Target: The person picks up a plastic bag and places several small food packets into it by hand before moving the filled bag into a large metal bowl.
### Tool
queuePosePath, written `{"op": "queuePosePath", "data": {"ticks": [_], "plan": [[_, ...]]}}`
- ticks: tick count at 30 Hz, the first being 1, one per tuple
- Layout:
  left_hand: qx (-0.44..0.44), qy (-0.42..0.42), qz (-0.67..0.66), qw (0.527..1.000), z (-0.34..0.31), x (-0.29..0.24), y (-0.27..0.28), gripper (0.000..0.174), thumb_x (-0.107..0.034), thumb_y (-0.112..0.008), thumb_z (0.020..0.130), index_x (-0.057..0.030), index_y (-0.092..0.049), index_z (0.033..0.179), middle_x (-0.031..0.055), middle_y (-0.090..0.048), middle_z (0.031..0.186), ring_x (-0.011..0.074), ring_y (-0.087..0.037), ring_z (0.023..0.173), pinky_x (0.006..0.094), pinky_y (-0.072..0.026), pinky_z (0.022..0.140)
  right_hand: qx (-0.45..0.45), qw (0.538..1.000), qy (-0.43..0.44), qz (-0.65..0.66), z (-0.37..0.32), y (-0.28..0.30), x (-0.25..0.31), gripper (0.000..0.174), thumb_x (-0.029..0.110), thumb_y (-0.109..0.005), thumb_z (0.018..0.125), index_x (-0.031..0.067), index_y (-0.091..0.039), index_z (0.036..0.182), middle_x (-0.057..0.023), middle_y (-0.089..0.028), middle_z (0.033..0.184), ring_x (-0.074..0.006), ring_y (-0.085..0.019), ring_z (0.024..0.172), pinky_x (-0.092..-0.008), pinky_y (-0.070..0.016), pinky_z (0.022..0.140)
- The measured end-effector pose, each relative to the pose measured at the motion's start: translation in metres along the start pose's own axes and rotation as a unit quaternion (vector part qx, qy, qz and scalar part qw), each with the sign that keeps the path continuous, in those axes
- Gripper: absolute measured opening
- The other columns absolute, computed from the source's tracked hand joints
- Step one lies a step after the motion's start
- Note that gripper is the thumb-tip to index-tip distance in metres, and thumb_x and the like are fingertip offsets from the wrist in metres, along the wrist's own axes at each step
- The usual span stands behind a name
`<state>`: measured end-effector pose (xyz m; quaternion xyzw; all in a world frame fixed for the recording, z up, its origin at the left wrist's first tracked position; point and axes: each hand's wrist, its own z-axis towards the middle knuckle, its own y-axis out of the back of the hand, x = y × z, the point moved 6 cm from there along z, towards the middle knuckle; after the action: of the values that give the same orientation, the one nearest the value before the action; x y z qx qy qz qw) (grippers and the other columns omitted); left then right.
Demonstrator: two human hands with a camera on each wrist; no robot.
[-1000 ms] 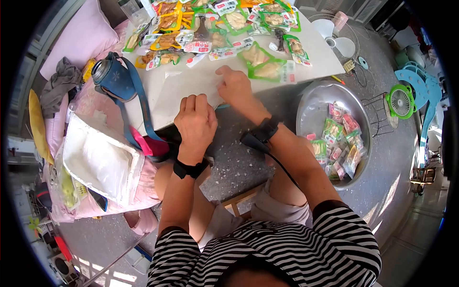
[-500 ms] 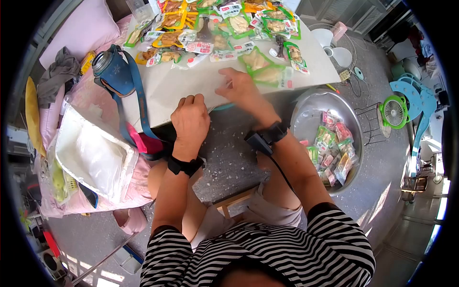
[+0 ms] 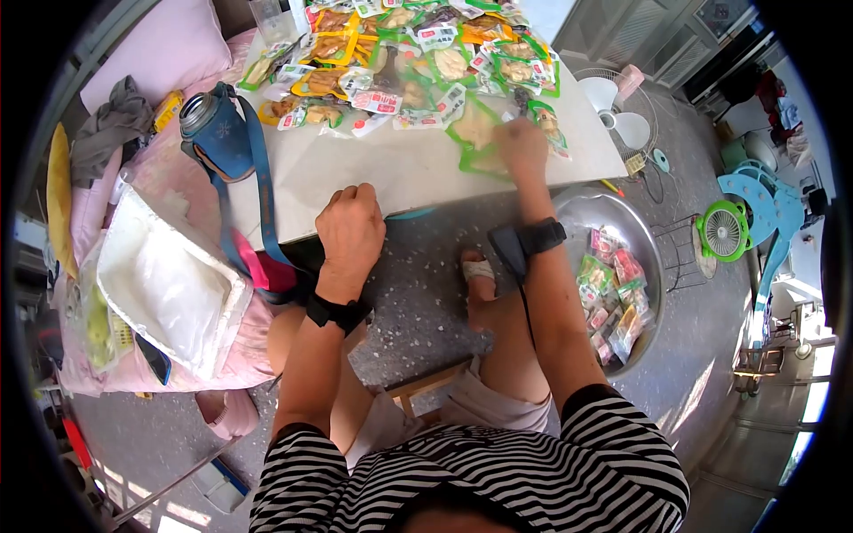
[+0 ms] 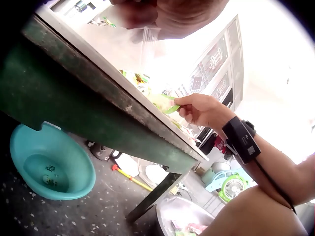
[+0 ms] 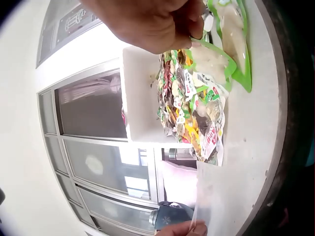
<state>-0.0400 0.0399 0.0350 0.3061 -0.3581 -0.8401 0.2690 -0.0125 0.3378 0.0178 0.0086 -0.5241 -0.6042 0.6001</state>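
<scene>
My right hand (image 3: 524, 153) is over the front of the white table (image 3: 586, 160). It pinches the edge of a green-bordered food packet (image 5: 210, 59) with pale contents; a second packet of that kind (image 5: 235, 34) lies beside it. Near the table's front edge, my left hand (image 3: 351, 233) has its fingers curled, holding a clear plastic bag (image 5: 209, 196) that stretches over the tabletop. The same bag (image 4: 147, 46) hangs below the left fingers in the left wrist view. Many sealed food packets (image 3: 378, 102) are heaped at the back of the table.
A metal basin (image 3: 653, 258) with small packets stands on the floor at right. On the left are a blue flask (image 3: 218, 142) with a strap and a white foam box (image 3: 164, 275) on a pink bed. A teal tub (image 4: 51, 162) sits under the table.
My right hand has moved right, from near the left hand to the green-bordered packets, and now pinches one. My left hand stays near the table edge with the bag.
</scene>
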Motion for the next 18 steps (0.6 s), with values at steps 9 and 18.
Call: {"op": "queuePosePath", "data": {"ticks": [9, 18], "plan": [[-0.042, 0.026, 0.012, 0.999, 0.008, 0.014, 0.013, 0.008, -0.005, -0.062, 0.077, -0.0028, -0.055, 0.073, 0.0138, -0.059, 0.068, 0.0342, -0.06, 0.066, 0.0442, -0.0467, 0.055, 0.065, 0.942, 0.006, 0.33, -0.007, 0.035, 0.025, 0.006, 0.004, -0.056, 0.09, 0.0, -0.059, 0.087, -0.0005, -0.058, 0.068, -0.0053, -0.048, 0.055, -0.0229, -0.0388, 0.049], [-0.029, 0.033, 0.022, 0.999, 0.007, 0.016, 0.007, 0.008, -0.006, -0.062, 0.078, -0.0028, -0.056, 0.073, 0.0139, -0.06, 0.069, 0.0344, -0.061, 0.067, 0.0439, -0.0473, 0.056, 0.077, 0.96, 0.238, 0.127, -0.023, 0.02, 0.072, 0.012, 0.003, -0.065, 0.079, 0.0014, -0.065, 0.091, -0.0139, -0.065, 0.08, -0.0305, -0.061, 0.069, -0.0363, -0.049, 0.064]]}}
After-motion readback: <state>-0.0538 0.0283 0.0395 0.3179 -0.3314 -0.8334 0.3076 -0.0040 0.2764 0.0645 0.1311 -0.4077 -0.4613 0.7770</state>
